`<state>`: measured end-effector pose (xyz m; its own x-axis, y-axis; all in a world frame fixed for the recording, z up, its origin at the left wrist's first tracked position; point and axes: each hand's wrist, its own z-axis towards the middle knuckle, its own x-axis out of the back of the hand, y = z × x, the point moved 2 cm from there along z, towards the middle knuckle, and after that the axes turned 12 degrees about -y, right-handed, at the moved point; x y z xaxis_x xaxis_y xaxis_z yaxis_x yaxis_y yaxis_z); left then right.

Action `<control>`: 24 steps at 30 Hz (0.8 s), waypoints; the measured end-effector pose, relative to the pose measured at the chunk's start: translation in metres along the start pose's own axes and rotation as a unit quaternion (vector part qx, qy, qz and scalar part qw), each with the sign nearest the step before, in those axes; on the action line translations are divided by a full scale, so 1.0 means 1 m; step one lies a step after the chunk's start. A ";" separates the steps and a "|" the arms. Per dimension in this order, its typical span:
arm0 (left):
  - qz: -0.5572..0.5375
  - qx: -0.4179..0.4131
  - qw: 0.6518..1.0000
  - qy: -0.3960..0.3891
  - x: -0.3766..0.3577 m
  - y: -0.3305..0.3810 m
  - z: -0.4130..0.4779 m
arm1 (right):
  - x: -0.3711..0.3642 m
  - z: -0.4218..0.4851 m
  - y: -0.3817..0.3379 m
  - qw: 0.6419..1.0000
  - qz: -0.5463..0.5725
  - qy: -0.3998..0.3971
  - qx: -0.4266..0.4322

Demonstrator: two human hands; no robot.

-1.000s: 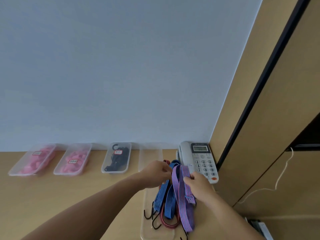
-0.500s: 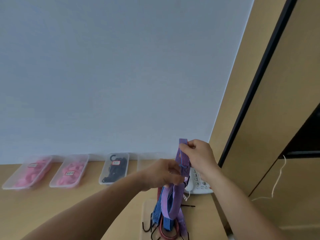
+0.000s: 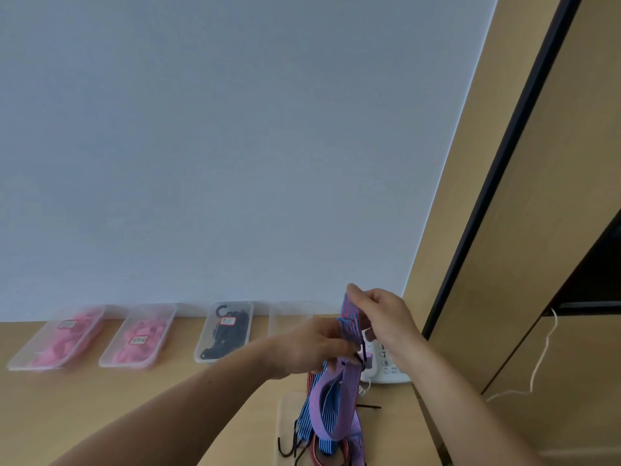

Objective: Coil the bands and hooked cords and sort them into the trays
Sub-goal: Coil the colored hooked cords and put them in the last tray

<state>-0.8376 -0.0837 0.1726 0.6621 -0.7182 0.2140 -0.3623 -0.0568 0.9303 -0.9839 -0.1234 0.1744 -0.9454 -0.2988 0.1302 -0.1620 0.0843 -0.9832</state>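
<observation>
My right hand (image 3: 381, 312) pinches the top end of a purple striped hooked cord (image 3: 349, 322) held up above the desk. My left hand (image 3: 317, 348) grips the same cord a little lower, and the rest hangs down in a loop (image 3: 331, 408). Below lies a pile of blue and red striped hooked cords (image 3: 314, 428) with black hooks (image 3: 290, 447) in a clear tray (image 3: 285, 418) near the front edge. Along the wall stand two trays of pink bands (image 3: 58, 338) (image 3: 139, 338), a tray of black cords (image 3: 226, 331) and a clear tray (image 3: 290, 319) with nothing visible in it.
A white desk phone (image 3: 383, 364) sits behind my hands at the right end of the wooden desk (image 3: 100, 405). A wooden cabinet (image 3: 537, 230) with a dark edge rises at the right, and a thin white string (image 3: 541, 361) hangs from it.
Both hands have lifted the purple cord up out of the pile. The right hand rose to its top end, and the left took hold lower down.
</observation>
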 end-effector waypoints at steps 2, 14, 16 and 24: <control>-0.036 -0.018 0.997 0.060 0.004 -0.002 0.001 | -0.003 -0.004 0.008 0.994 0.066 -0.087 0.001; -0.436 -0.029 0.880 0.186 0.016 -0.024 0.013 | -0.006 -0.014 0.049 0.985 0.082 -0.147 0.035; -0.468 -0.013 0.865 0.177 0.015 -0.025 0.015 | -0.005 -0.012 0.053 0.989 -0.013 -0.137 0.050; -0.391 0.035 0.913 0.108 0.011 -0.017 0.020 | 0.008 -0.001 0.087 0.928 -0.335 -0.165 0.003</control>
<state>-0.8373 -0.1050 0.1531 0.8477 -0.2861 -0.4467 0.2400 -0.5442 0.8039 -1.0058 -0.1173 0.0902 -0.4954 -0.5572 0.6665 -0.6792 -0.2299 -0.6970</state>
